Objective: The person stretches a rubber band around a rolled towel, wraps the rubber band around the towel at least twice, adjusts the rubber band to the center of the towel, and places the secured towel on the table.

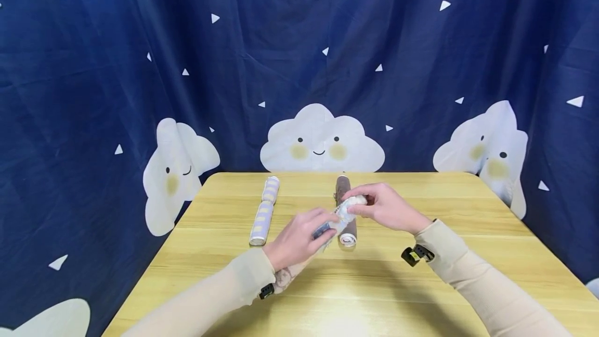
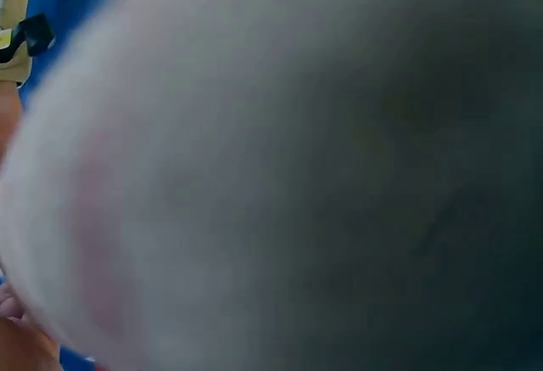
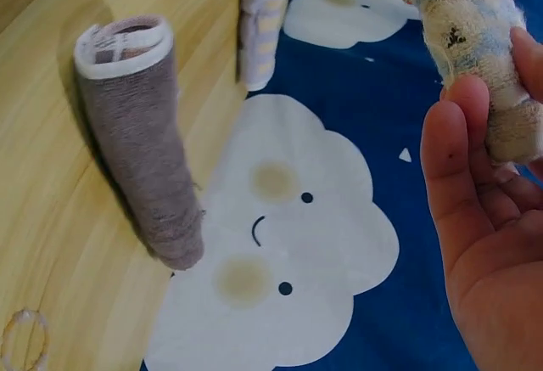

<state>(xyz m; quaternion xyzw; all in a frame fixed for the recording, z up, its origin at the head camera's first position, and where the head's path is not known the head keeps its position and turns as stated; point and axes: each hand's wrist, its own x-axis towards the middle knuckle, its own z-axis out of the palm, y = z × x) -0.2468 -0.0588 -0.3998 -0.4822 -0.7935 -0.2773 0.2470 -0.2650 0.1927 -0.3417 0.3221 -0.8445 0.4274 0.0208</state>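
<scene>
A rolled towel (image 1: 343, 212), pale with blue patches, is held aslant above the table. My right hand (image 1: 388, 208) pinches its upper end between thumb and fingers. Lower along it, my left hand (image 1: 301, 238) grips the roll, and a pale patterned end (image 1: 287, 276) shows below the left wrist. In the right wrist view, the right hand's fingers (image 3: 467, 176) curl round the towel (image 3: 475, 57). A blurred pale surface (image 2: 187, 167) fills most of the left wrist view, hiding the left fingers.
Behind the hands lies a brown rolled towel (image 1: 344, 186) on the wooden table (image 1: 210, 228). To the left lies a lilac and yellow striped roll (image 1: 263, 220), narrowed partway along. A thin clear ring (image 3: 25, 339) shows on the table. A dark blue cloud-print curtain (image 1: 243, 56) stands behind.
</scene>
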